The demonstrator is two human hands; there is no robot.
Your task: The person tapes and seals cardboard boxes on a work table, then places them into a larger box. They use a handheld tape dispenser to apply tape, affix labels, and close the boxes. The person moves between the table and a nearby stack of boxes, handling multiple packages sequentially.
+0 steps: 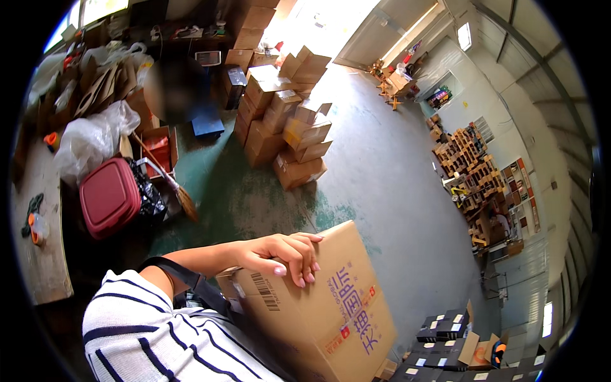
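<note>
A large brown cardboard box [329, 305] with printed characters, a barcode and tape is held tilted against my body in the lower middle. One of my hands [286, 258] rests over its upper edge, fingers spread down onto the printed face; the striped sleeve and a dark strap lie beside that arm. It appears to be my left hand. My right hand is out of view; the box's lower end runs past the bottom of the picture.
Stacked cardboard boxes [262, 143] stand on the green and grey floor ahead. At left are a red-lidded bin [110, 196], a broom [186, 203] and a worktable [43, 267]. Black boxes [439, 353] lie at lower right. Wooden pallets [468, 167] are stacked by the far wall.
</note>
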